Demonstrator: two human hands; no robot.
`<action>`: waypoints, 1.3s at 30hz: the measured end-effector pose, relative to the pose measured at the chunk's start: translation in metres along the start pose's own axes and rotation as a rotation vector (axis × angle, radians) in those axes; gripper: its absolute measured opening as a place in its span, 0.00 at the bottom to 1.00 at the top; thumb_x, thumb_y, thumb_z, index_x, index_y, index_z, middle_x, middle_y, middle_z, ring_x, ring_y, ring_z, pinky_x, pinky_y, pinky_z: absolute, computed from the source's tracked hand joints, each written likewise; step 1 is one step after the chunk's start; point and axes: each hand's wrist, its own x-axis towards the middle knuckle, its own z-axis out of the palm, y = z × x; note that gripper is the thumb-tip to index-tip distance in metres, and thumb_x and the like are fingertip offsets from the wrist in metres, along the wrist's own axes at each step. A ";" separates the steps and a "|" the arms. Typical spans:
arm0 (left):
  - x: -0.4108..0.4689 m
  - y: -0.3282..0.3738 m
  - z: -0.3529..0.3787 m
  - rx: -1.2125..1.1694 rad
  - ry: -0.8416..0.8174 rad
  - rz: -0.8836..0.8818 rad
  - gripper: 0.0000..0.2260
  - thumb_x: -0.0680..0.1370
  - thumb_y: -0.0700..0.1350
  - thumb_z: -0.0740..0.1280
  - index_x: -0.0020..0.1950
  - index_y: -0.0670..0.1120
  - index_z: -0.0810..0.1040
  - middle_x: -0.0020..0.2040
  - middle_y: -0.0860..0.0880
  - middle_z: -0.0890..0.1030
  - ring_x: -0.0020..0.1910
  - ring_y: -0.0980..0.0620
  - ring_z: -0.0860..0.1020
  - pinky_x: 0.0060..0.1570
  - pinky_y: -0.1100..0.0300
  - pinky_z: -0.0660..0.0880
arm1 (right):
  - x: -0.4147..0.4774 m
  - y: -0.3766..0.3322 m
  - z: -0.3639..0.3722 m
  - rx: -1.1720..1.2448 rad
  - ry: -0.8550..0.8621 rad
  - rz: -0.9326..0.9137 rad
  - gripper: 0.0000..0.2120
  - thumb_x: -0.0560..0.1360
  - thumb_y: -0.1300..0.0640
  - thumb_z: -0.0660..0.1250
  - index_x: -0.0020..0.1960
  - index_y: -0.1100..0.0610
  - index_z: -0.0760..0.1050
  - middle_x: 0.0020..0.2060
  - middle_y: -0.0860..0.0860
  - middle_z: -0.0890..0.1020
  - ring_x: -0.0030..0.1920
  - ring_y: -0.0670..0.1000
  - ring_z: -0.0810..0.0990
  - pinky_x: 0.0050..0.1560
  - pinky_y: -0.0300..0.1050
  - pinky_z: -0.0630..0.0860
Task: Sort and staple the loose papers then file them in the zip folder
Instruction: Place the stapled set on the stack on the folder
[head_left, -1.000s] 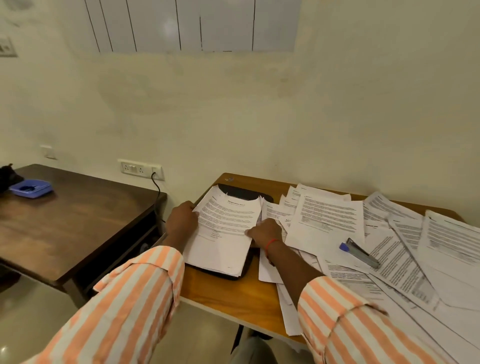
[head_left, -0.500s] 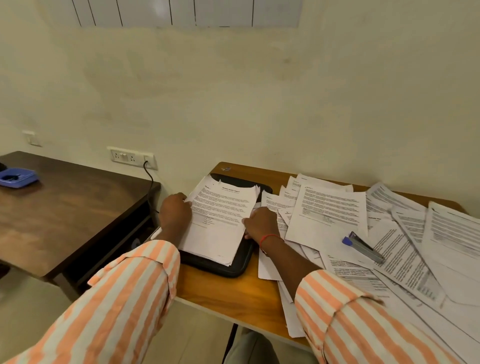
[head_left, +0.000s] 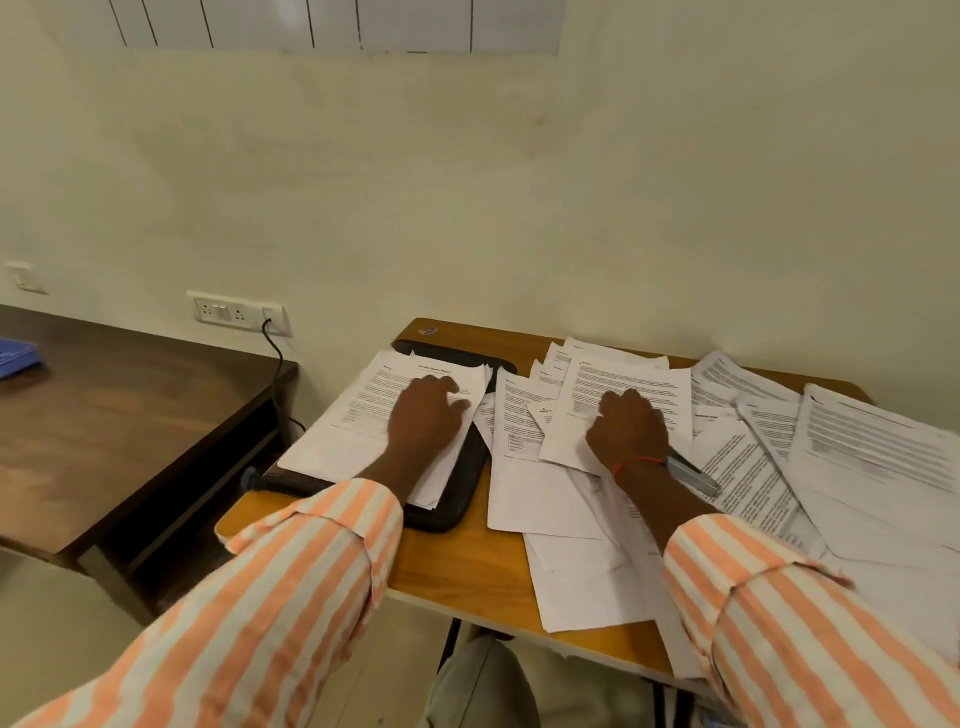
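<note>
Orange-topped wooden desk (head_left: 467, 566) against cream wall; darker brown wooden desk (head_left: 130, 415) at its 9 o'clock. Across it, from 12 round to 5 o'clock, loose white printed papers (head_left: 857, 457) overlap. At the 10 o'clock corner a black zip folder (head_left: 462, 483) lies flat, with a stack of white printed sheets (head_left: 353, 421) on top. The left hand (head_left: 426, 415) rests flat on that stack, grip wide, holding nothing. The right hand (head_left: 628, 431) sets its fingertips on a loose sheet near centre, grip loose, nothing clasped. Silver stapler (head_left: 696, 475) at 3 o'clock of the right wrist, partly hidden.
</note>
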 end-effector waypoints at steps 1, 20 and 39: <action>-0.004 0.015 0.008 -0.028 -0.016 0.036 0.15 0.81 0.55 0.67 0.64 0.49 0.80 0.61 0.48 0.80 0.61 0.47 0.77 0.59 0.54 0.72 | -0.001 0.013 -0.001 -0.064 -0.005 0.010 0.12 0.74 0.56 0.64 0.55 0.57 0.78 0.52 0.58 0.79 0.55 0.61 0.77 0.58 0.52 0.71; -0.036 0.166 0.121 -0.316 -0.436 0.182 0.26 0.77 0.45 0.74 0.73 0.53 0.70 0.67 0.51 0.78 0.62 0.50 0.76 0.62 0.57 0.71 | -0.016 0.104 -0.025 0.330 -0.236 0.037 0.12 0.75 0.65 0.66 0.57 0.59 0.80 0.52 0.57 0.82 0.53 0.58 0.79 0.54 0.44 0.73; 0.060 -0.012 0.027 0.164 -0.069 -0.026 0.10 0.80 0.57 0.66 0.53 0.54 0.81 0.52 0.52 0.78 0.51 0.52 0.76 0.49 0.55 0.75 | 0.118 -0.070 0.073 0.347 -0.247 -0.251 0.13 0.78 0.64 0.65 0.62 0.62 0.76 0.59 0.61 0.78 0.59 0.62 0.77 0.58 0.48 0.72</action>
